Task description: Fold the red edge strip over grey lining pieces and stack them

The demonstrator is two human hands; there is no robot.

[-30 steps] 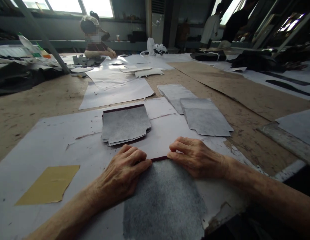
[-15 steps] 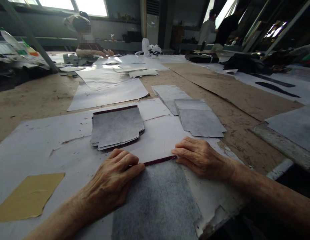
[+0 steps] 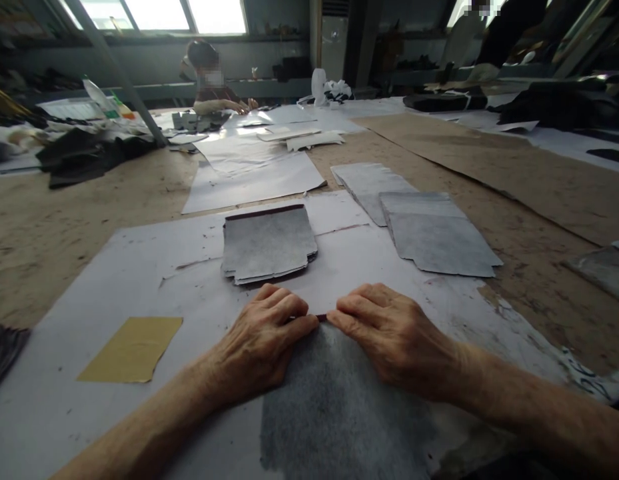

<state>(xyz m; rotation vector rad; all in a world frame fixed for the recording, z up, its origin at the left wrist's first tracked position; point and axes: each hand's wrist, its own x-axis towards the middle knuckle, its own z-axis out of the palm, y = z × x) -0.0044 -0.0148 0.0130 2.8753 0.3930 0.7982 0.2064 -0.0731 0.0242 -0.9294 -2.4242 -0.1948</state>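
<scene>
A grey fabric piece [image 3: 334,407] lies on white paper close to me, its far edge a narrow dark red strip. My left hand [image 3: 269,337] is closed on that edge, thumb and fingers pressed at the strip. Beside it, my right hand [image 3: 394,333] pinches the same edge, with a short stretch of red showing between the thumbs. Beyond my hands sits a stack of grey pieces [image 3: 269,243] with a dark red top edge. More grey pieces [image 3: 434,233] overlap at the right.
A tan sheet [image 3: 132,350] lies at the left on the white paper [image 3: 154,267]. Dark cloth [image 3: 89,150] is heaped at the far left. Across the table a person [image 3: 214,87] works; others stand at the back right.
The view has turned left. My hands have come closer together along the red edge, so less of the strip shows between them.
</scene>
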